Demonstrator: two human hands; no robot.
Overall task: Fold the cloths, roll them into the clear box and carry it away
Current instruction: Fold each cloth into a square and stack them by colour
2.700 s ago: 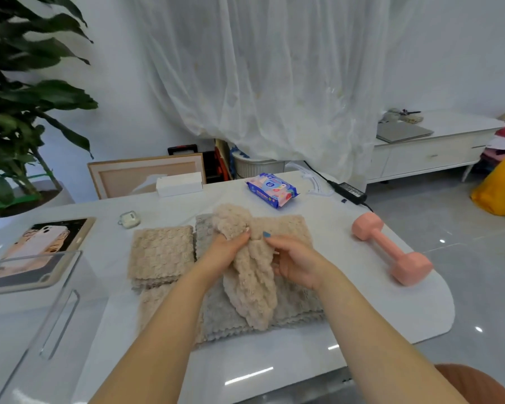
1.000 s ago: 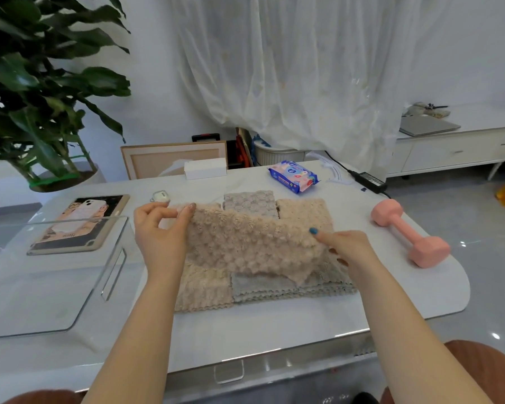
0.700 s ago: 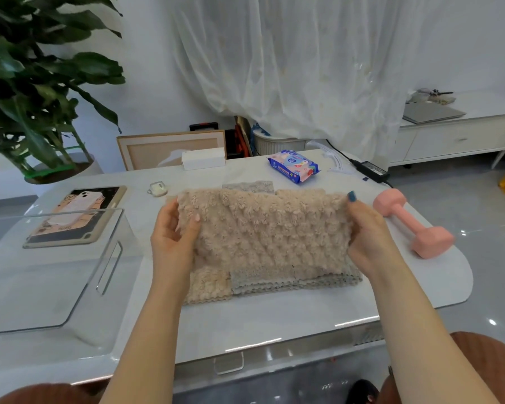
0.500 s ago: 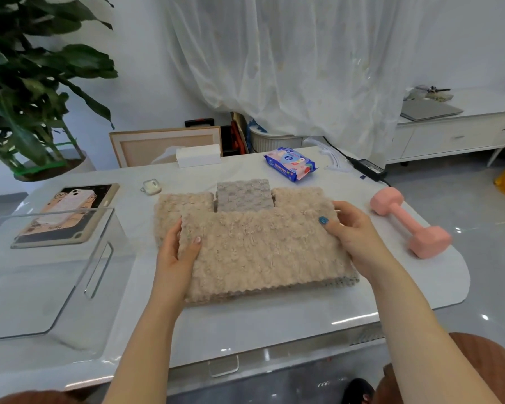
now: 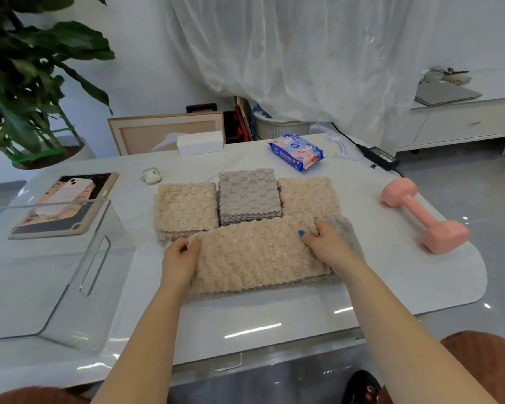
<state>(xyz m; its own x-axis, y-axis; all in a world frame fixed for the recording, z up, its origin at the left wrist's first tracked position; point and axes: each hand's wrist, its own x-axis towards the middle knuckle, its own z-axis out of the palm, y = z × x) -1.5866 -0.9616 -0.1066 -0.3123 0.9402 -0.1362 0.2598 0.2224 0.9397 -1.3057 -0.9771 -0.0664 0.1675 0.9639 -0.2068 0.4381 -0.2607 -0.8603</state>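
Note:
A beige fluffy cloth (image 5: 254, 252) lies folded into a long strip on the white table (image 5: 274, 316), on top of other cloths. My left hand (image 5: 180, 262) grips its left end. My right hand (image 5: 324, 243) pinches its upper right corner, beside a grey cloth edge (image 5: 347, 228). Behind it lie three folded piles: a beige one (image 5: 185, 208) at left, a grey one (image 5: 248, 193) in the middle, a beige one (image 5: 308, 196) at right. The clear box (image 5: 56, 269) stands at the table's left, its handle slot facing me.
A pink dumbbell (image 5: 423, 217) lies at the right. A tablet (image 5: 67, 204), an earbud case (image 5: 151, 175), a white box (image 5: 200, 142), a wipes pack (image 5: 296, 151) and a charger (image 5: 379, 157) sit along the far side. A potted plant (image 5: 27, 83) stands behind left.
I spread the bunched beige cloth wide, lifted it, then folded it down into a strip on the nearer cloths. Both hands moved toward me with it.

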